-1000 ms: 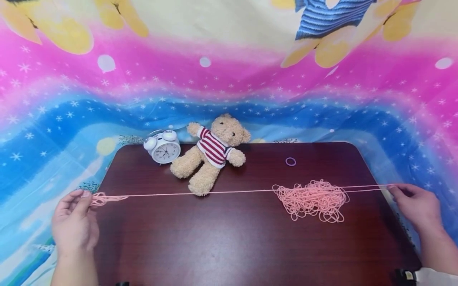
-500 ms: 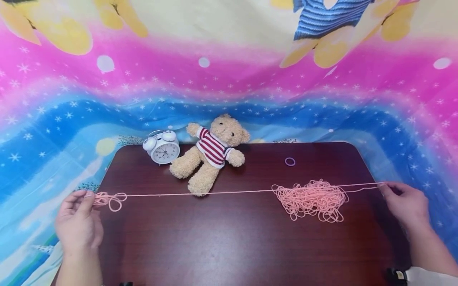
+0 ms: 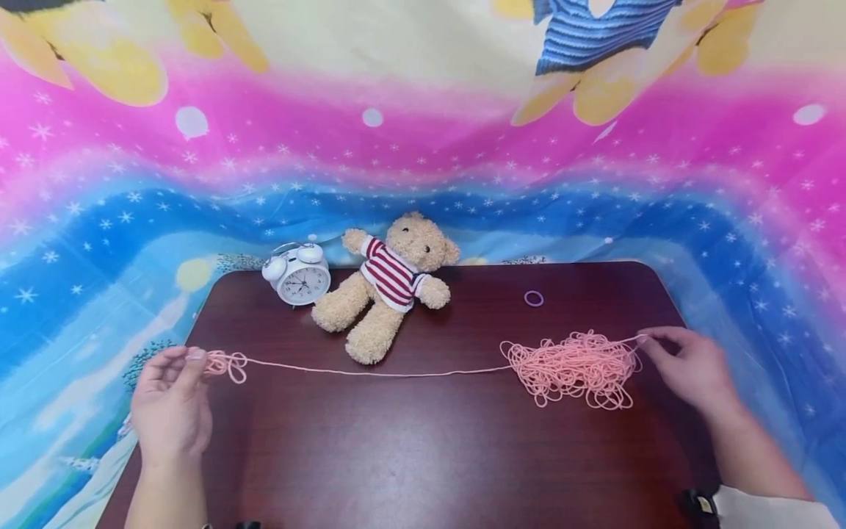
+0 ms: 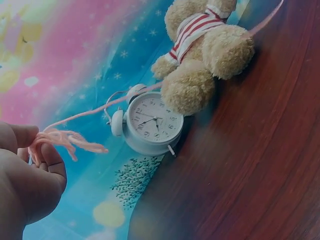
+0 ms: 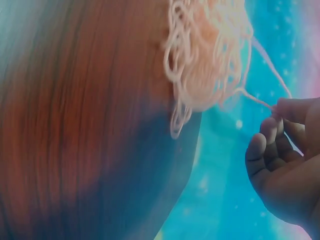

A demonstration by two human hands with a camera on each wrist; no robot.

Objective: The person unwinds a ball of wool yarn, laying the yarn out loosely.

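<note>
A loose heap of pink yarn [image 3: 573, 371] lies on the right half of the dark brown table [image 3: 410, 448]. My left hand [image 3: 173, 400] pinches a small looped bunch of the same yarn [image 4: 65, 139] between thumb and fingers, at the table's left side. One strand, sagging slightly, runs from that bunch across the table to the heap. At the heap's right side my right hand [image 3: 690, 367] pinches yarn between thumb and fingertip. In the right wrist view two strands lead from the heap [image 5: 207, 55] to the pinching fingers [image 5: 295, 110].
Behind the strand, a teddy bear [image 3: 393, 283] in a striped shirt reclines near the back edge. To its left stands a white alarm clock [image 3: 302, 283]. A purple ring [image 3: 533, 298] lies behind the heap. Printed cloth [image 3: 423, 154] hangs around the table's back and sides.
Both hands have come inward, the right one much farther, ending beside the heap. The strand across the table has gone from taut to sagging. The heap has stayed in place.
</note>
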